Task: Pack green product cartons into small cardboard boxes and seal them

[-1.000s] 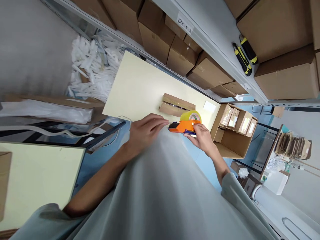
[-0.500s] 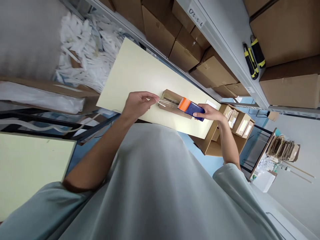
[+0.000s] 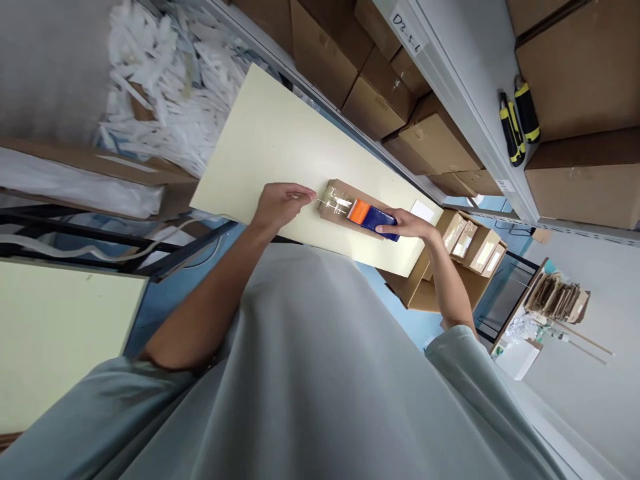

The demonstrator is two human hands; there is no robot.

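My left hand [image 3: 280, 207] is closed in a pinch on the free end of a strip of clear packing tape [image 3: 337, 201]. The strip stretches over the left part of a small brown cardboard box [image 3: 347, 189] lying on a pale yellow tabletop [image 3: 280, 133]. My right hand [image 3: 409, 223] is wrapped around a dark blue tape dispenser [image 3: 375, 221] with an orange front. That front is over the box, at the other end of the strip. I cannot tell how much of the tape touches the cardboard.
An open carton [image 3: 420, 287] with small packages stands beyond the tabletop's right end. Cardboard boxes [image 3: 373, 100] line the shelf behind. Two utility knives [image 3: 517, 123] lie on the upper shelf. White scraps [image 3: 170, 87] are heaped at upper left.
The dispenser and my right hand have moved a little left along the box, closer to my left hand. The left pinch on the tape stays nearly in place. The camera view has shifted slightly.
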